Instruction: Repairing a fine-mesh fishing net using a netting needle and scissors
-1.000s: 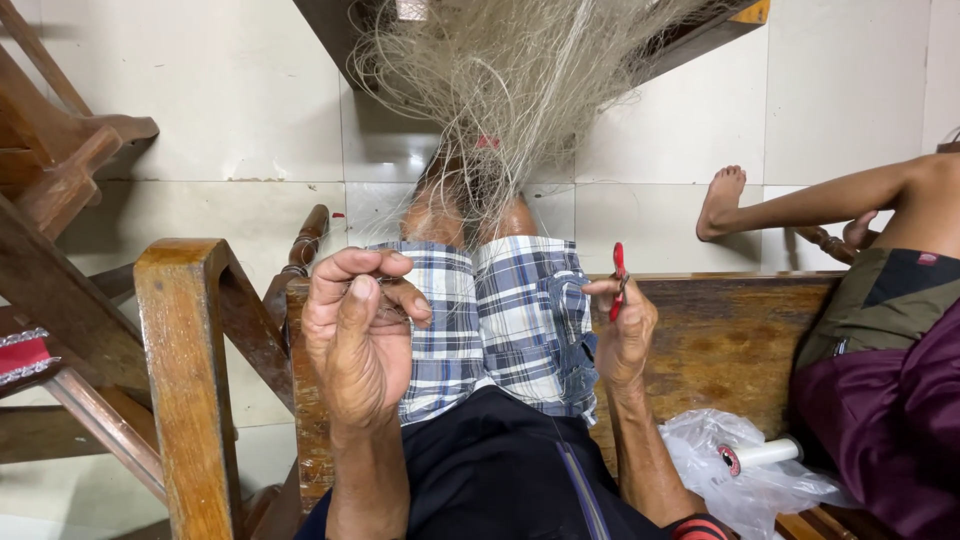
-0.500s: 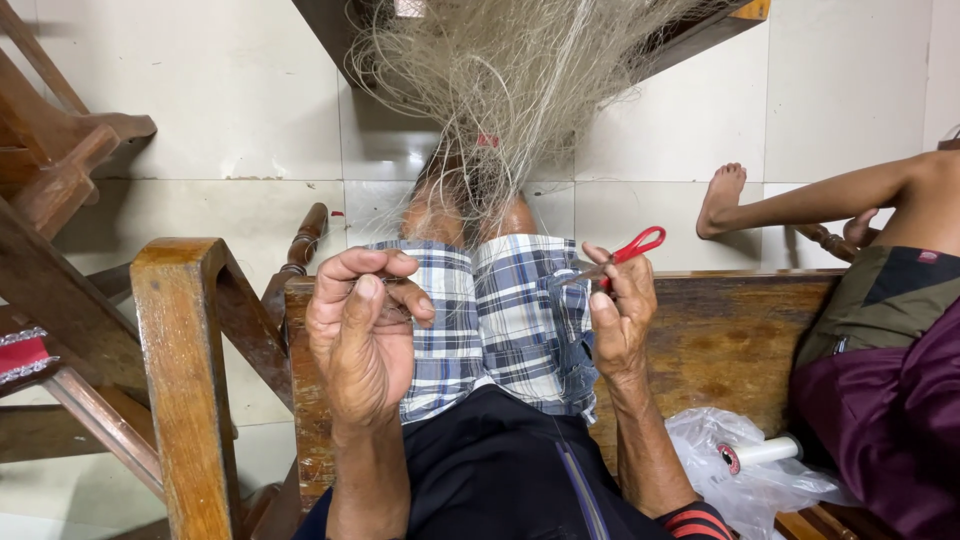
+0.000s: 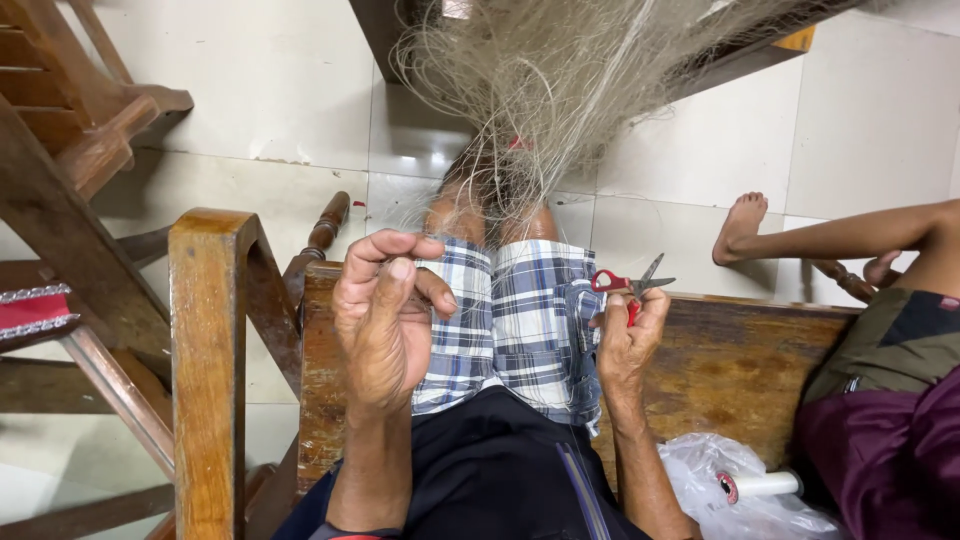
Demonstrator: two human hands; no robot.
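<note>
— What were the hands doing when the picture was taken?

— The left hand [image 3: 385, 315] was raised over the lap with its fingers curled in and thumb pressed toward the forefinger, pinching closed; whether a fine strand lay between them could not be told. The right hand [image 3: 625, 335] gripped a small pair of red-handled scissors [image 3: 628, 285], blades parted and pointing right, held just above the edge of the wooden bench [image 3: 735, 365].

— And what lay around them, from the left?

— At far left stood a wooden chair frame [image 3: 60, 130] on the pale tiled floor [image 3: 270, 110], with a red cushion edge [image 3: 30, 310] showing below it. Next came the bench's wooden armrest post [image 3: 210, 360], just beside the left hand. In the middle, a tangled mass of pale fishing net [image 3: 570, 80] hung down from the top of the frame onto the person's knees, above blue-and-white plaid shorts [image 3: 510, 320] and a dark shirt [image 3: 490, 480].

— And to the right?

— A clear plastic bag [image 3: 730, 490] rested on the bench near the right forearm, with a white spool [image 3: 760, 487] lying on it. At far right another person sat on the bench, a bare foot [image 3: 740, 225] stretched over the floor, wearing maroon cloth [image 3: 890, 450].
</note>
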